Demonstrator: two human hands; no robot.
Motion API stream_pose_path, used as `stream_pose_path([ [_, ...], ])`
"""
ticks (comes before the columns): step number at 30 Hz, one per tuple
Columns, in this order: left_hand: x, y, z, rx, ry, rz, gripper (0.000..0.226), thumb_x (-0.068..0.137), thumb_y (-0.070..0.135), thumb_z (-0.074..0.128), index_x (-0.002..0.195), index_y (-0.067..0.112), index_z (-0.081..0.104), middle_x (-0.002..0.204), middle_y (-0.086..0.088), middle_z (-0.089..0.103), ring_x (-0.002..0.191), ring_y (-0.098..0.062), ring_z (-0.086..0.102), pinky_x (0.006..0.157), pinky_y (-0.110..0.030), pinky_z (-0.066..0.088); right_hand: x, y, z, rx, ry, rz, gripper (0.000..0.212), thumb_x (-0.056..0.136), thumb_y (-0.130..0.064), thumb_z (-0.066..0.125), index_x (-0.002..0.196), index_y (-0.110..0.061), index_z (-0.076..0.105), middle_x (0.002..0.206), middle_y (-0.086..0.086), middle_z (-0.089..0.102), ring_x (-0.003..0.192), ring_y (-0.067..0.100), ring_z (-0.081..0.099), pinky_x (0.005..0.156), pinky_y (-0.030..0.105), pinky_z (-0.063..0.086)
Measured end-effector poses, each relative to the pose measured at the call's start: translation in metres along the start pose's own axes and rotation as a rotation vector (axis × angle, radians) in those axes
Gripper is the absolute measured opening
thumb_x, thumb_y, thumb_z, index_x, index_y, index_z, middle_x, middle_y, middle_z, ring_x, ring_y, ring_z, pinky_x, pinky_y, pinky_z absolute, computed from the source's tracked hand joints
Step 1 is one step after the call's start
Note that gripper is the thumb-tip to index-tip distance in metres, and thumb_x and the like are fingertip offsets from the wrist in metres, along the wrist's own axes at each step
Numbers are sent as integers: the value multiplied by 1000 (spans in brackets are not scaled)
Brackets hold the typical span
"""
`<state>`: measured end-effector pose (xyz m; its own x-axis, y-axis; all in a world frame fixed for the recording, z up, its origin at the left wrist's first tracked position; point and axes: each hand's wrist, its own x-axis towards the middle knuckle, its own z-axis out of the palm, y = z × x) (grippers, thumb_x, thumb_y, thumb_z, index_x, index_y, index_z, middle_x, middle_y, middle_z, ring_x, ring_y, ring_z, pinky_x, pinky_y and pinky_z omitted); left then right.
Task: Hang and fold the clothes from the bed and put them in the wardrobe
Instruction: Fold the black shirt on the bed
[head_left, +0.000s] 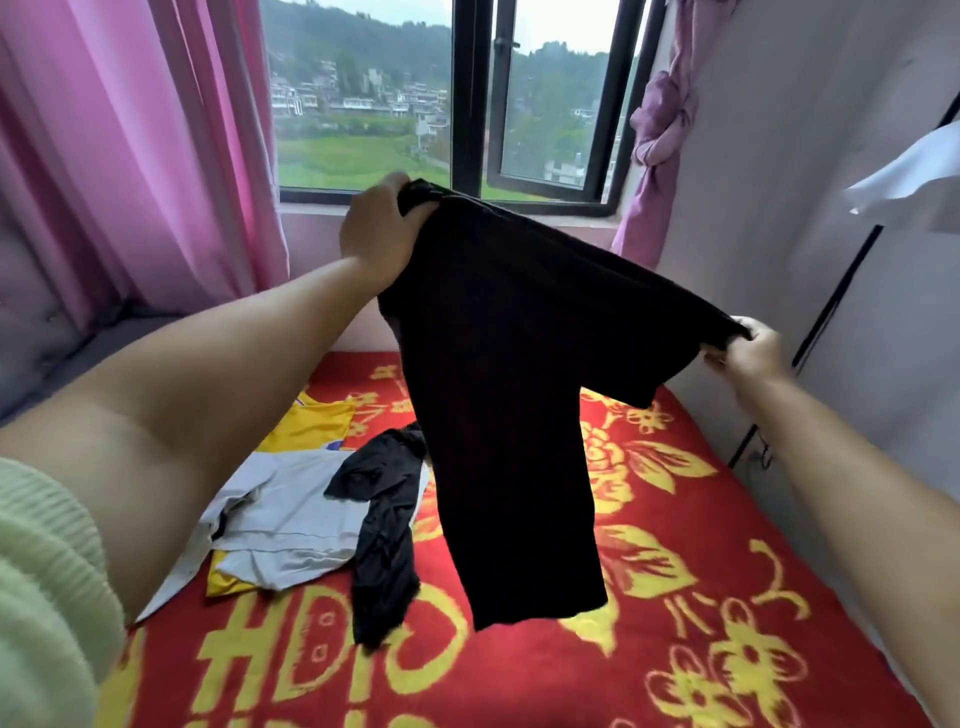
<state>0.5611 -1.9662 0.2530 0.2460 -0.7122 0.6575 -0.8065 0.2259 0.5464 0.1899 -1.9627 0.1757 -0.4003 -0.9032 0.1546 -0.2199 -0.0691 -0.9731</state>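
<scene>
- While our left hand (382, 236) curls its fingers round one top corner of the black shirt (511, 395), our right hand (750, 351) pinches the other end, lower down.
- We hold the shirt up in the air over the red bed (701, 597); it hangs long-ways down, closer to our left hand.
- More clothes (291, 519) wait below it, on the left.
- We think the wardrobe (883, 322) is on our right.
</scene>
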Motion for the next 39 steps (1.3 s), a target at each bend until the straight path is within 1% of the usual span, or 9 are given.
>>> stream_pose_path([
  [3, -18, 21, -14, -145, -17, 166, 21, 87, 35, 65, 94, 15, 61, 91, 2, 64, 87, -14, 60, 76, -21, 45, 3, -3, -24, 112, 51, 22, 31, 97, 5, 29, 113, -4, 55, 90, 11, 54, 75, 19, 60, 72, 26, 51],
  [5, -45, 32, -26, -200, -102, 368, 22, 85, 31, 69, 94, 12, 64, 87, 8, 62, 81, -4, 57, 73, -7, 41, 2, 5, -39, 159, 103, 79, 26, 97, 4, 33, 99, -6, 57, 82, 8, 56, 69, 21, 61, 71, 28, 56],
  [8, -107, 27, -30, -233, -303, 669, 22, 84, 37, 64, 95, 18, 60, 79, 9, 62, 69, -1, 54, 66, -14, 43, -14, 42, -58, 145, 158, 169, 36, 91, 11, 36, 75, -15, 54, 52, 0, 62, 39, 9, 58, 43, 16, 51],
  [13, -258, -30, 4, -181, -667, 885, 15, 87, 32, 56, 99, 24, 52, 73, 5, 65, 60, -18, 62, 45, -26, 44, -73, 166, -83, -211, 70, 289, 56, 69, 17, 29, 62, -20, 71, 52, -7, 66, 55, 19, 59, 50, 18, 50],
  [18, -460, -106, 31, -105, -1250, 747, 17, 80, 31, 44, 92, 20, 37, 70, 0, 62, 59, -25, 63, 38, -24, 37, -188, 315, -94, -412, 2, 568, 58, 68, 16, 40, 55, -31, 71, 48, -9, 61, 65, 21, 64, 43, 10, 43],
  [23, -581, -130, 47, 11, -1676, 503, 25, 88, 2, 43, 112, 7, 42, 102, -20, 55, 92, -39, 53, 64, -43, 33, -266, 390, -89, -488, -36, 694, 49, 72, 20, 37, 54, -16, 66, 53, -1, 63, 66, 31, 60, 46, 17, 48],
  [30, -629, -126, 64, -10, -1744, 294, 22, 87, 4, 50, 109, 9, 49, 111, -15, 38, 102, -32, 40, 65, -40, 31, -241, 350, 34, -588, -408, 267, 40, 75, 13, 39, 85, -14, 66, 96, 6, 62, 93, 24, 58, 73, 26, 40],
  [34, -626, -127, 77, -24, -1752, 195, 24, 92, 11, 50, 116, 12, 49, 120, -13, 44, 107, -33, 44, 75, -44, 40, -257, 354, 101, -255, -878, 531, 60, 92, 1, 52, 142, -30, 38, 124, -8, 43, 103, 10, 59, 90, 28, 52],
  [39, -603, -135, 86, -31, -1639, 137, 20, 97, 27, 48, 109, 11, 47, 109, -16, 60, 100, -38, 55, 74, -40, 38, -294, 387, 63, -742, -1363, 359, 74, 85, 5, 50, 150, -16, 21, 158, 8, 21, 144, 24, 24, 113, 28, 23],
])
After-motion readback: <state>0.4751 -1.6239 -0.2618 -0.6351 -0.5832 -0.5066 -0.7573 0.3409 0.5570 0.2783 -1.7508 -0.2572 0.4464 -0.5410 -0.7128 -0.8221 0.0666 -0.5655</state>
